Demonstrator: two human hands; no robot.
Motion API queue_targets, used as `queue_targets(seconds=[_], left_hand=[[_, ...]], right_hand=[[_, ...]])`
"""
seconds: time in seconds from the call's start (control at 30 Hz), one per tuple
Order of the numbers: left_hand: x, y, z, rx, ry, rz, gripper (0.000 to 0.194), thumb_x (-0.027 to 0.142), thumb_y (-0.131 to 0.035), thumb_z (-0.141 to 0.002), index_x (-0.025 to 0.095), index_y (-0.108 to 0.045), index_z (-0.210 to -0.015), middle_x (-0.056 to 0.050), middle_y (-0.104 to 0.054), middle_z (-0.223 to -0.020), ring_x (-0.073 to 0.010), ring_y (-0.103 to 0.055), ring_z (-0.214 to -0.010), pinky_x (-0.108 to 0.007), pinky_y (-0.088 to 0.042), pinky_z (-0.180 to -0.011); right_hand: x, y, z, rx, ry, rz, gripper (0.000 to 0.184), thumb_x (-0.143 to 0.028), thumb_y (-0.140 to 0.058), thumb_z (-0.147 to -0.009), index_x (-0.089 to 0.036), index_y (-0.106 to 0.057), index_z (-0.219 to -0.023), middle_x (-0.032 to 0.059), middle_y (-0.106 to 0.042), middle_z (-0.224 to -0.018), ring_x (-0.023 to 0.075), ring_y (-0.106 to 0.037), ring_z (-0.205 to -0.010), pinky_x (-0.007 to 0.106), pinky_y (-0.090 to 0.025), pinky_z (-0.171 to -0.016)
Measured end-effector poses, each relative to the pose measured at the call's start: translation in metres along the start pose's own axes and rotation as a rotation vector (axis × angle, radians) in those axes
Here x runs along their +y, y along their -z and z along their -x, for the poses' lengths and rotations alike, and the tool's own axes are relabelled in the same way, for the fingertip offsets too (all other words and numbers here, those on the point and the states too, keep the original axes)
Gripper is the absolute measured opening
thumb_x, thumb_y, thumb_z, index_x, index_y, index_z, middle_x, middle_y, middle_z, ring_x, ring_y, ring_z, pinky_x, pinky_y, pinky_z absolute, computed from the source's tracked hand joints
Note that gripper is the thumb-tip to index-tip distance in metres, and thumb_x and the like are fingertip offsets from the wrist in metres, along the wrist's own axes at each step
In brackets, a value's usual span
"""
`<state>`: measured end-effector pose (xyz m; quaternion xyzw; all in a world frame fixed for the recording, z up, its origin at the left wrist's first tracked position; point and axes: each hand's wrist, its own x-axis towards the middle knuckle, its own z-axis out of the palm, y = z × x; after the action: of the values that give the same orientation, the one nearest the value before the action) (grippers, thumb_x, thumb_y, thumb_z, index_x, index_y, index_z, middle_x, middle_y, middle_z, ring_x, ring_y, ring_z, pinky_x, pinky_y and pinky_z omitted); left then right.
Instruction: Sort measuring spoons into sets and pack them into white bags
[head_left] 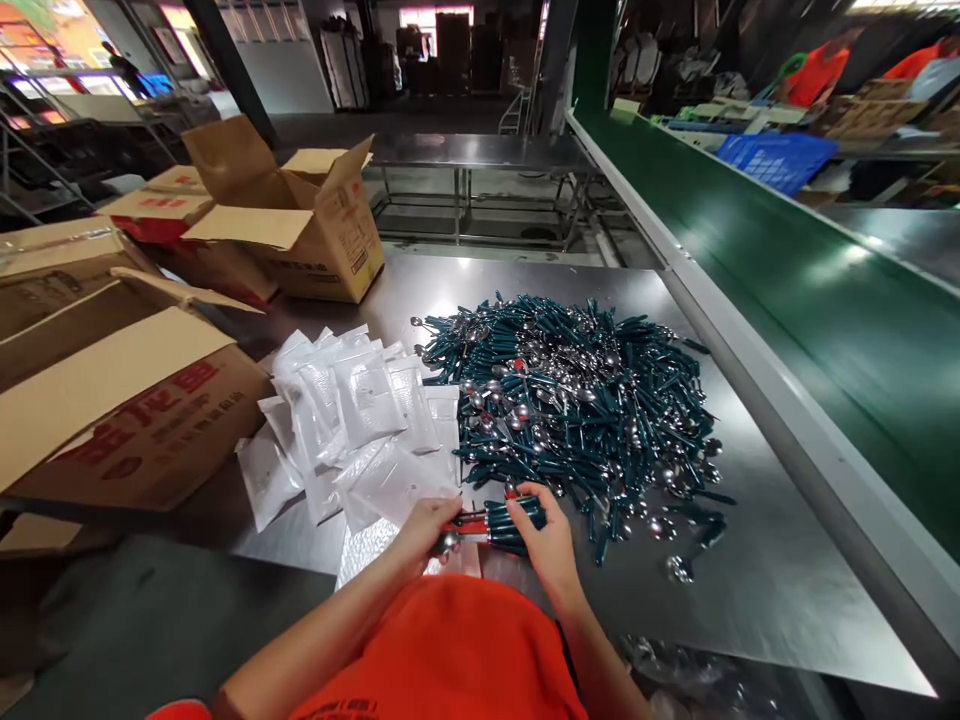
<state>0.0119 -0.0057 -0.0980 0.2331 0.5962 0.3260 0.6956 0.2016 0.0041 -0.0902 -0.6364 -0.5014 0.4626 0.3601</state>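
Observation:
A bundle of teal-handled spoons (504, 522) lies across both hands, close to my body at the table's near side. My left hand (426, 530) is closed round the metal bowl end. My right hand (546, 540) grips the teal handles, its thumb on top. Just beyond the hands spreads a large heap of teal-handled spoons (585, 400), heads and handles pointing many ways. To the left of it, a pile of white padded packets (367, 395) reaches almost to my left hand. A flat white packet (367, 550) lies under my left wrist.
An open cardboard box (330, 235) stands at the back left of the metal table (780, 590). Another open box (165, 410) sits at the near left. Along the right runs a green conveyor belt (750, 230) with a raised metal edge. People in orange work beyond it.

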Motion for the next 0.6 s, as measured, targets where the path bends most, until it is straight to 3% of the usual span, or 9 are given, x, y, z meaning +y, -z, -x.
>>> queue_targets(seconds=[0.2,0.37,0.6], left_hand=[[0.001,0.002,-0.009,0.025,-0.023,-0.046,0.058,0.071,-0.070,-0.057,0.015,-0.059,-0.061,0.000,-0.056,-0.046,-0.0091,-0.047,-0.036,-0.020,-0.023,-0.031],[-0.001,0.003,-0.012,0.024,-0.025,-0.073,0.046,0.059,-0.073,-0.059,0.015,-0.060,-0.063,-0.001,-0.060,-0.050,-0.0098,-0.049,-0.038,-0.020,-0.025,-0.031],[-0.008,0.003,-0.013,0.035,-0.012,-0.095,0.049,0.065,-0.070,-0.061,0.018,-0.054,-0.062,0.001,-0.056,-0.048,-0.0100,-0.047,-0.038,-0.019,-0.027,-0.031]], right_hand=[[0.004,0.001,0.005,-0.162,-0.098,-0.105,0.045,-0.055,-0.061,-0.076,-0.022,-0.059,-0.106,0.0037,-0.065,-0.088,0.0215,-0.065,-0.060,0.029,-0.051,-0.036],[0.004,-0.009,0.010,0.054,-0.206,-0.192,0.053,-0.059,-0.063,-0.072,-0.021,-0.063,-0.110,0.0075,-0.066,-0.097,0.0234,-0.066,-0.067,0.028,-0.052,-0.036],[0.002,-0.011,0.007,0.025,-0.229,-0.218,0.037,-0.049,-0.066,-0.067,-0.021,-0.062,-0.091,-0.0001,-0.061,-0.069,0.0191,-0.059,-0.052,0.025,-0.044,-0.031]])
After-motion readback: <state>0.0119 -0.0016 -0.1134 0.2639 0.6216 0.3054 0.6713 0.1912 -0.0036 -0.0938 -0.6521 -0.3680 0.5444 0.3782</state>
